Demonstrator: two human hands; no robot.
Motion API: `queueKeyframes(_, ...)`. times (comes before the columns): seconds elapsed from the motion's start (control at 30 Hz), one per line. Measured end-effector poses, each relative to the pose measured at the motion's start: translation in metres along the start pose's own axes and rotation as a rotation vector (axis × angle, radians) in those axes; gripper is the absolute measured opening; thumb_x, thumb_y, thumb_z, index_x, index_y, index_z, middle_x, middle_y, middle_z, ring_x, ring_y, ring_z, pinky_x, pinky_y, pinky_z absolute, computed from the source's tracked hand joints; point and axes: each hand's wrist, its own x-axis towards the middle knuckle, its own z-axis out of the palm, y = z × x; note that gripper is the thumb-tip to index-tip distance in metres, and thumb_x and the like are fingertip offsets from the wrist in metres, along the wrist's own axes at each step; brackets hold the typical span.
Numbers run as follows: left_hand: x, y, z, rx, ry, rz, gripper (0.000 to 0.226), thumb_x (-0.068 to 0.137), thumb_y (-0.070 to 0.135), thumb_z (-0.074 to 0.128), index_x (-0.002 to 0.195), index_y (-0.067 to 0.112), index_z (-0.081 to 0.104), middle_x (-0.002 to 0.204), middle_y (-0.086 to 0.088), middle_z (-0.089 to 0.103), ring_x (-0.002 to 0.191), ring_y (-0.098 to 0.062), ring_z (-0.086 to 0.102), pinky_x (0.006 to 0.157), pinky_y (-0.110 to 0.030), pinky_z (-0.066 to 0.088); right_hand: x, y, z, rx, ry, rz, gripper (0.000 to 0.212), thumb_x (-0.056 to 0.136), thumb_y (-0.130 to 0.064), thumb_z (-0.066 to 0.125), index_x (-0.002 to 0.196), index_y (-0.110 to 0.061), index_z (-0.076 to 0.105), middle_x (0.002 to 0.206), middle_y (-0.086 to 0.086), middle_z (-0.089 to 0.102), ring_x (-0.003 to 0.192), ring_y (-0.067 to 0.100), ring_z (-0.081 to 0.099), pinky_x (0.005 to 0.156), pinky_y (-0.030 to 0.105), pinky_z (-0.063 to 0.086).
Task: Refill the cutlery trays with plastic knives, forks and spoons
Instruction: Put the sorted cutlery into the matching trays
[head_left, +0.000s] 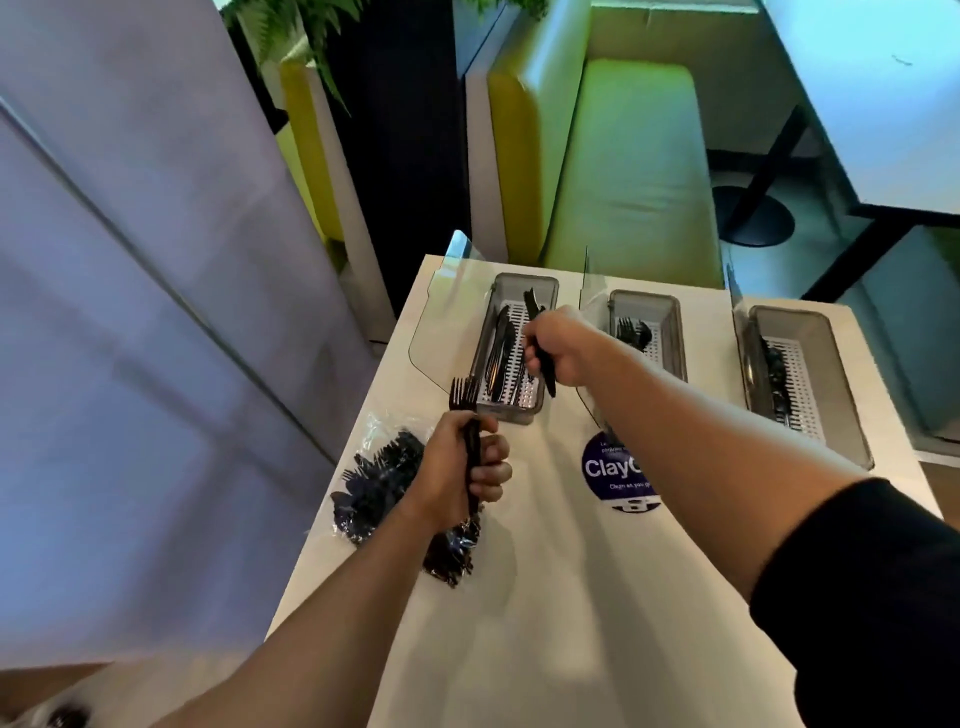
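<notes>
Purple sticker (607, 469) on the counter (545, 597), right of the left hand (457, 470): "ClayC…" (arm (701, 415) hides the rest), "Clean as you…"

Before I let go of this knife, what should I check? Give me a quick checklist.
1. Grip: the right hand holds the knife: ok.
2. Target: the knife is over the left tray, which holds other knives: ok.
3. Other grip: the left hand holds the forks: ok.
4. Next target: the middle tray matches those forks: ok.
5. Whether the right tray holds spoons: cannot tell.
</notes>
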Motion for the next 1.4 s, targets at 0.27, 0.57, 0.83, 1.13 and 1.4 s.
queueKeyframes(0.27, 0.006, -0.001, -0.002, 0.17, 0.088, 0.087, 0.033, 0.107, 0.029, 0.034, 0.084, 0.015, 0.052, 0.063, -0.002, 0.046, 0.045, -0.011, 0.029, 0.039, -0.018, 0.023, 0.009, 0.0, 0.011, -0.076, 0.062, -0.175, 0.024, 0.101, -0.011, 0.054, 0.123, -0.002, 0.058, 0.127, 0.021, 0.063, 0.117, 0.032, 0.062, 0.103, 0.055, 0.049)
queueKeyframes(0.57, 0.011, -0.007, 0.035, 0.337, 0.021, 0.2, 0.042, 0.107, 0.042, 0.04, 0.079, 0.017, 0.059, 0.06, -0.002, 0.045, 0.043, -0.011, 0.028, 0.041, -0.02, 0.024, -0.024, 0.009, -0.032, 0.052, -0.219, -0.308, 0.021, 0.099, -0.027, 0.063, 0.108, -0.008, 0.066, 0.1, 0.013, 0.07, 0.086, 0.027, 0.07, 0.088, 0.044, 0.053)
queueKeyframes(0.83, 0.019, -0.019, 0.079, 0.252, -0.128, 0.062, 0.038, 0.103, 0.029, 0.036, 0.073, 0.016, 0.055, 0.058, -0.002, 0.039, 0.04, -0.009, 0.024, 0.041, -0.021, 0.012, -0.044, 0.045, -0.08, 0.051, -0.24, -0.302, 0.036, 0.095, -0.027, 0.069, 0.12, -0.002, 0.067, 0.12, 0.02, 0.07, 0.103, 0.03, 0.071, 0.083, 0.039, 0.058)
queueKeyframes(1.13, 0.031, -0.041, 0.11, 0.411, -0.15, 0.098, 0.048, 0.107, 0.027, 0.03, 0.076, 0.014, 0.066, 0.066, -0.013, 0.057, 0.043, -0.019, 0.044, 0.041, -0.022, 0.032, -0.059, 0.066, -0.116, 0.275, -0.319, -0.237, 0.029, 0.106, -0.018, 0.045, 0.115, 0.004, 0.06, 0.095, 0.026, 0.066, 0.057, 0.026, 0.065, 0.054, 0.034, 0.055)
queueKeyframes(1.4, 0.039, -0.043, 0.095, 0.775, 0.287, 0.827, 0.004, 0.098, 0.006, 0.06, 0.098, 0.007, 0.064, 0.077, -0.006, 0.059, 0.06, -0.004, 0.05, 0.054, -0.019, 0.045, -0.03, 0.022, -0.161, 0.506, 0.146, -0.261, 0.023, 0.102, -0.024, 0.057, 0.118, -0.008, 0.056, 0.061, -0.002, 0.046, 0.044, 0.01, 0.038, 0.04, 0.026, 0.04)
